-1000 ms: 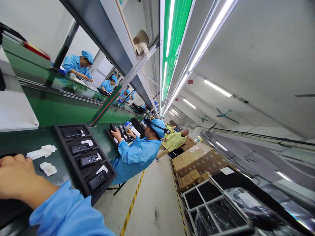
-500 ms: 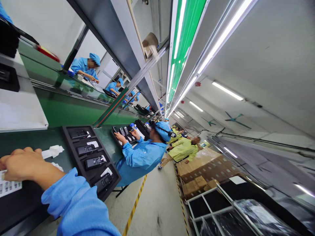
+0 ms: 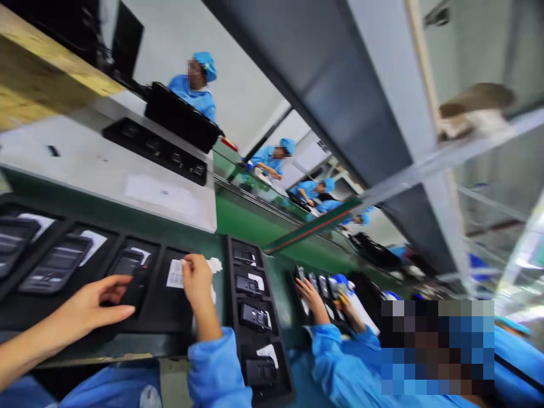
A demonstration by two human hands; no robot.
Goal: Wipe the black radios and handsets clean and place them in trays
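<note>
We seem to be seating a paper slip point(image 3: 174, 273) in the black tray point(image 3: 165, 314) (1 pocket holds it). Our right hand point(image 3: 198, 281) pinches its edge, and our left hand point(image 3: 96, 303) lies slack-fingered beside a handset point(image 3: 127, 264). The next move calls for a flat, steady release.

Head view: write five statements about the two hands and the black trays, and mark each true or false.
1. The right hand touches a white label sheet. True.
2. The left hand holds a screwdriver. False: it holds no tool; its open fingers reach to a black device in the near tray.
3. The side tray to the right of the right hand holds four black devices. True.
4. The conveyor belt is red. False: it is green.
5. Both sleeves reach the wrists. False: the left forearm is bare, and only the right arm shows a blue sleeve.
</note>
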